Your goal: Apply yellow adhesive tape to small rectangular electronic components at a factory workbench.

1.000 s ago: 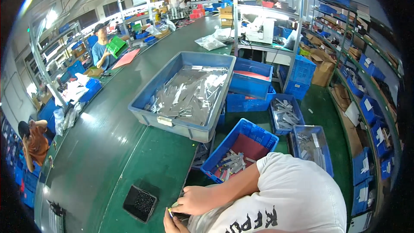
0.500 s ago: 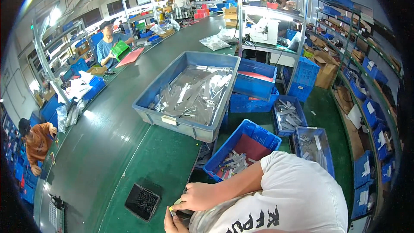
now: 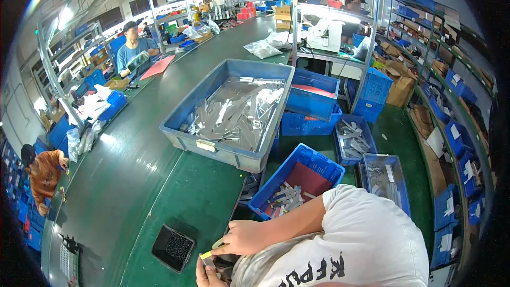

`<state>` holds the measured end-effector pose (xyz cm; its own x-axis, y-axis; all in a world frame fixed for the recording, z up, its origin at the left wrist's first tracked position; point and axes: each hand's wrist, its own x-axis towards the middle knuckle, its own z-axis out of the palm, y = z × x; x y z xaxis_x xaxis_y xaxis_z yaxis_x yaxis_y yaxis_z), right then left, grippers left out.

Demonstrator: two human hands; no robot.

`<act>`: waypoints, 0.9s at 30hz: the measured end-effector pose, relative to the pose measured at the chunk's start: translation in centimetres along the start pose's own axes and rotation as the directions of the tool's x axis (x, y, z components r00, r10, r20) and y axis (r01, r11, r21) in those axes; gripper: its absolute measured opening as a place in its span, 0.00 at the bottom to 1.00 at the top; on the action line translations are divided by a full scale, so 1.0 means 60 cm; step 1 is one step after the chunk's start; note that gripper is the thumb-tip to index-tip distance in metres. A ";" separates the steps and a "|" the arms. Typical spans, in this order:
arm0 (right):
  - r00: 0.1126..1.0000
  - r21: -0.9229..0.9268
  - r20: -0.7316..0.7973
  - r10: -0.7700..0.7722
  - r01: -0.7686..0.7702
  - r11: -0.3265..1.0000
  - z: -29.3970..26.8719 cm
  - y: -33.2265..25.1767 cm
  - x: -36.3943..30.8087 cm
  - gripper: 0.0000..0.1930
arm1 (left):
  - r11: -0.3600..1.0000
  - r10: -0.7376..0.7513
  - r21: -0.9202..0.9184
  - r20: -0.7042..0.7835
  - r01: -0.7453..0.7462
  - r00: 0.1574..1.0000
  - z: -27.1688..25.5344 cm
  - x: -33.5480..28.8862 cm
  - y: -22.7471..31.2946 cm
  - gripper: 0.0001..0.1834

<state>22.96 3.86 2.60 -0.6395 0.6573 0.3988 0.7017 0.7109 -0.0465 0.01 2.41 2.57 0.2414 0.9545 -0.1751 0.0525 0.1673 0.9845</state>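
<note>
Low in the view, my left hand [image 3: 208,277] is closed on a small flat grey strip with a bright yellow end [image 3: 206,255]. My right hand [image 3: 243,238] meets it from the right, its fingers closed round a pale yellow-green loop [image 3: 218,243] that looks like the edge of a tape roll. Both hands almost touch at the strip; its lower part is hidden by fingers. Left of them on the green bench stands a black square tray [image 3: 158,251] of small dark pieces. Beyond my right forearm, a blue crate [image 3: 260,185] holds strips, some yellow-ended, and a red sheet.
A big grey-blue tub [image 3: 204,149] of flat metal strips stands on the bench ahead. Blue bins [image 3: 390,166] of parts sit on the floor to the right, before shelving [image 3: 425,106]. Across the dark conveyor [image 3: 117,170] two co-workers sit at the left.
The yellow-ended strip shows more between my hands, and my left hand has shifted slightly left. Across the conveyor, a co-worker has turned the green container they hold.
</note>
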 end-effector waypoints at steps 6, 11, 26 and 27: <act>0.998 0.006 0.064 0.023 -0.024 1.000 -0.013 -0.018 0.000 0.26 | 0.994 -0.089 -0.066 -0.024 0.088 0.996 -0.014 -0.012 -0.012 0.24; 0.997 -0.011 0.083 -0.010 0.011 1.000 -0.019 -0.011 0.007 0.27 | 0.988 0.069 -0.141 0.004 -0.068 0.998 -0.010 0.001 -0.030 0.24; 0.997 0.135 0.051 0.064 -0.070 0.988 -0.042 -0.005 0.026 0.24 | 0.919 0.139 -0.385 0.133 -0.078 0.981 -0.012 0.010 -0.027 0.23; 0.997 0.132 0.045 0.061 -0.066 0.989 -0.043 -0.008 0.026 0.24 | 0.920 0.135 -0.384 0.128 -0.076 0.983 -0.013 0.009 -0.028 0.23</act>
<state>22.43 3.88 5.57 -0.6090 0.7099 0.3538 0.6949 0.6926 -0.1935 -0.69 2.81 0.86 0.3682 0.9289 -0.0407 -0.3422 0.1761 0.9230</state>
